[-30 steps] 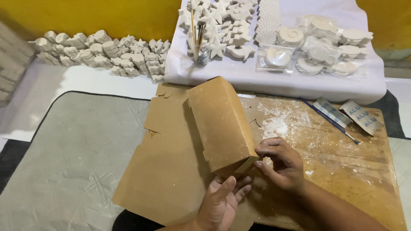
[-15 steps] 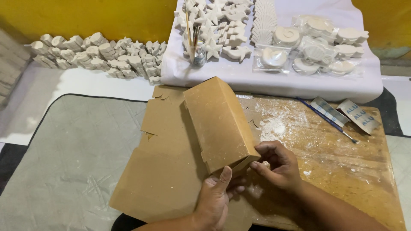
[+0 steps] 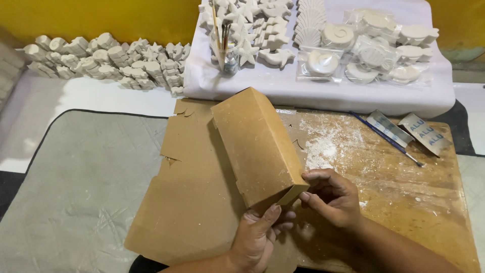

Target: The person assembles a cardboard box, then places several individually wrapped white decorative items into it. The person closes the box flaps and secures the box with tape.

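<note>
Both hands work the near end of a brown cardboard box (image 3: 255, 144), half folded up from a flat die-cut sheet that lies partly on the wooden board (image 3: 404, 202) and partly on the grey mat (image 3: 76, 192). The left hand (image 3: 260, 235) sits under the box's near corner, thumb up against the end, fingers loosely curled, bracing rather than clamping. The right hand (image 3: 336, 194) is narrowed to a pinch, fingertips on the small end flap at the box's lower right corner; whether it grips the flap or just presses it, can't tell. The box looks light and hollow, thin board, approx stiff along the panels but soft at the scored folds, so it'd likely crush or spring open if squeezed mid-panel. Best hold, by my read: the edges and corners where 2 panels meet, w/ a finger behind the flap. Surface is matte, not slippery, though white powder (image 3: 323, 146) dusts the board beside it. Beyond, on a white cloth (image 3: 313, 96), lie pale cast shapes, some bagged, plus a jar of brushes (image 3: 225, 50); 1 brush (image 3: 386, 139) and 2 sachets (image 3: 409, 130) lie at the board's far right
</note>
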